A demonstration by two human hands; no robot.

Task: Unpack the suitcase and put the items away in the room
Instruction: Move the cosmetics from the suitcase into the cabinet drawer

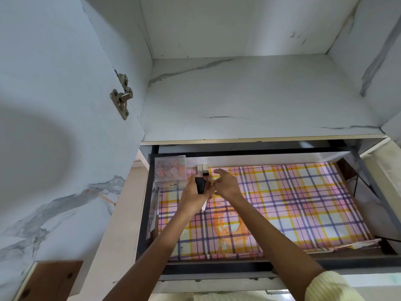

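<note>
**Head view: wardrobe interior, drawer pulled out**

- Drawer [144, 203]: dark-framed, open below a marble-patterned shelf [249, 94]. Its floor is covered by a plaid liner [293, 203] in pink, yellow and purple.
- Clear plastic box [170, 170]: stands in the far left corner of the drawer, with small reddish items inside. Judged already put away.
- Two small upright containers [203, 169]: just beside the box against the back wall, pale with dark lower parts. Too small to identify.
- Left hand [192, 194]: over the far left part of the drawer, fingers wrapped round a small dark object [200, 185]. A pale strip shows below the hand; what it belongs to is unclear.
- Right hand [226, 184]: just beside the left, fingers spread and loosely curved, nothing visibly held.
- Cabinet door [54, 105]: swung open at the left, metal hinge [121, 98] exposed.
- Sleeve [332, 285]: pale yellow stripe, on the right arm.

**Status, as judged:** the dark object is held above the drawer, close to the stored items and not yet set down. A few small things are placed. Most of the liner and the shelf carry nothing visible. The suitcase is out of view, so what remains to unpack cannot be told.
</note>
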